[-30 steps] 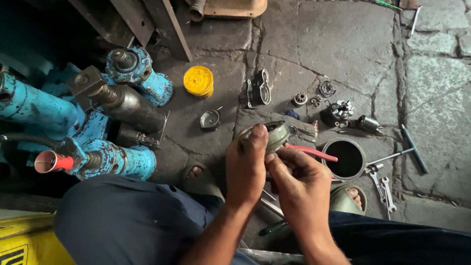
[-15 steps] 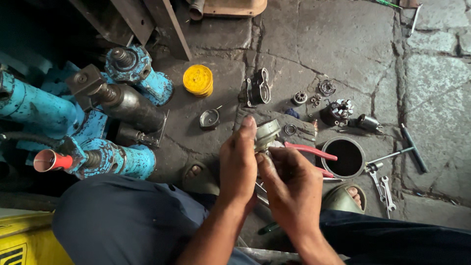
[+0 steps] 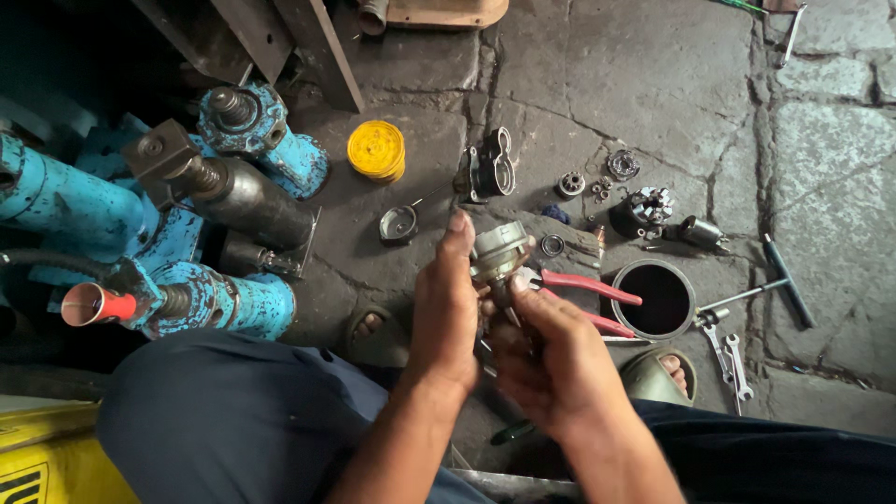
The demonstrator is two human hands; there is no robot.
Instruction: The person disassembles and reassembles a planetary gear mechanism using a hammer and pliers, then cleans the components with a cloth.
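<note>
I am holding a small round metal part (image 3: pixel 497 247) up over the stone floor (image 3: pixel 597 84), between my knees. My left hand (image 3: pixel 446 313) is clasping its side, thumb lying along the rim. My right hand (image 3: pixel 551 359) is gripping it from below, fingers curled around its stem. Red-handled pliers (image 3: pixel 588 291) are lying just behind it, beside a round black bowl (image 3: pixel 661 299). A yellow disc (image 3: pixel 376 149) is sitting farther off, near the blue machinery (image 3: pixel 224 303).

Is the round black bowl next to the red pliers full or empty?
Cannot tell. The bowl stands upright on the floor, its mouth open to the camera, but the inside is uniformly black: it may be dark liquid or bare.
</note>
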